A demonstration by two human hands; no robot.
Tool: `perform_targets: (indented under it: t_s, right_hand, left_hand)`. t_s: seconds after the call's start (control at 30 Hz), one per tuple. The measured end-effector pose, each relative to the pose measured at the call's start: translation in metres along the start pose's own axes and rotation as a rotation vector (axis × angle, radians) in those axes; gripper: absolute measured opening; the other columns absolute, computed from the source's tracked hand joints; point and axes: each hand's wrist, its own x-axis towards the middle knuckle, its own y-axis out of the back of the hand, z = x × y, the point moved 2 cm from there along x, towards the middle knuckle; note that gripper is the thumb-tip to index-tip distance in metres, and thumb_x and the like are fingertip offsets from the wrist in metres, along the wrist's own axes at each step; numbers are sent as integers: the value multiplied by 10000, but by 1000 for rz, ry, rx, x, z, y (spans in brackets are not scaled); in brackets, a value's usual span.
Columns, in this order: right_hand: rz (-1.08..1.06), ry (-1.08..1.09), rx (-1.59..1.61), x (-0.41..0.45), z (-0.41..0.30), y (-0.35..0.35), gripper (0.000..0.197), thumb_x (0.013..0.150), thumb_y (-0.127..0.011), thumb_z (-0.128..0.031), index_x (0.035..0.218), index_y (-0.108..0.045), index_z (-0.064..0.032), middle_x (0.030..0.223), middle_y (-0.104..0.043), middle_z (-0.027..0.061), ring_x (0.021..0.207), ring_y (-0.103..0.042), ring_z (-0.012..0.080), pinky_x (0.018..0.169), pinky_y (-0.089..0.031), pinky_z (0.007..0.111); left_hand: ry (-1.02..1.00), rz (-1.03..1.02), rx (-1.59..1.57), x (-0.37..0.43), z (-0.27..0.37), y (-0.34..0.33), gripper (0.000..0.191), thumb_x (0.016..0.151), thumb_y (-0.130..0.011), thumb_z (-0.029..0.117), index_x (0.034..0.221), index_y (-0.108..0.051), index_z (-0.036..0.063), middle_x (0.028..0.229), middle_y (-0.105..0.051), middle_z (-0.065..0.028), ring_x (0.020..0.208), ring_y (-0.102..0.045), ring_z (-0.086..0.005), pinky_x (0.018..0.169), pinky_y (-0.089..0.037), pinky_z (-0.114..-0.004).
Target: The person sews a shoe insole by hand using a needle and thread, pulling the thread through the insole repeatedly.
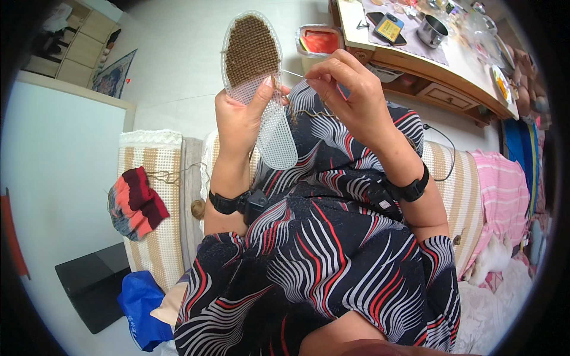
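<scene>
My left hand (242, 116) grips a white plastic mesh insole (277, 138) upright by its middle, thumb on the front. Brown yarn stitching (251, 50) covers the insole's upper part, and the lower mesh is bare. My right hand (352, 91), to the right of it, pinches a thin metal needle (294, 73) between thumb and fingers; the needle's other end is at the insole's right edge. A loose length of brown yarn (311, 114) hangs from near my left thumb and runs towards my right hand.
A wooden table (387, 55) at the upper right bears phones (388, 27) and a metal pot (432, 31). A lined bin (311, 58) holding watermelon rind stands beside it. A knitted hat (138, 202) and a ball of brown yarn (197, 208) lie on the sofa at the left.
</scene>
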Motion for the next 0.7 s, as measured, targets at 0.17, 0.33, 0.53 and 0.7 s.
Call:
perform_targets:
  t_s: [0.17,0.33,0.53,0.7]
  right_hand:
    - [-21,33,-13,0,-2,-1,99,790,-622,-16,883,-589,-19,784,-541,93,686,-587,225,587,-473,308]
    - [-25,19,-22,0,-3,-1,92,787,-616,-7,872,-583,-16,777,-536,94,679,-592,222,590,-478,309]
    - [-49,-9,-55,-1,-7,1,108,755,-624,7,850,-577,-16,763,-531,96,656,-594,223,588,-482,308]
    - [-33,-11,-74,-3,-12,7,125,724,-631,18,832,-580,-17,752,-532,95,637,-591,226,574,-481,309]
  left_hand:
    - [-16,-13,9,0,-2,-3,164,870,-597,109,917,-617,-47,771,-658,-119,652,-605,-152,618,-500,-270]
    - [-16,-22,54,-1,0,-4,160,867,-602,106,914,-624,-45,777,-660,-115,656,-606,-146,622,-500,-270]
    - [-66,-42,118,-3,-3,-7,136,876,-580,61,935,-626,-52,779,-659,-85,680,-603,-112,637,-498,-249]
    - [-62,-62,137,-3,-3,-10,135,876,-577,57,936,-628,-52,780,-658,-80,688,-600,-109,642,-495,-247]
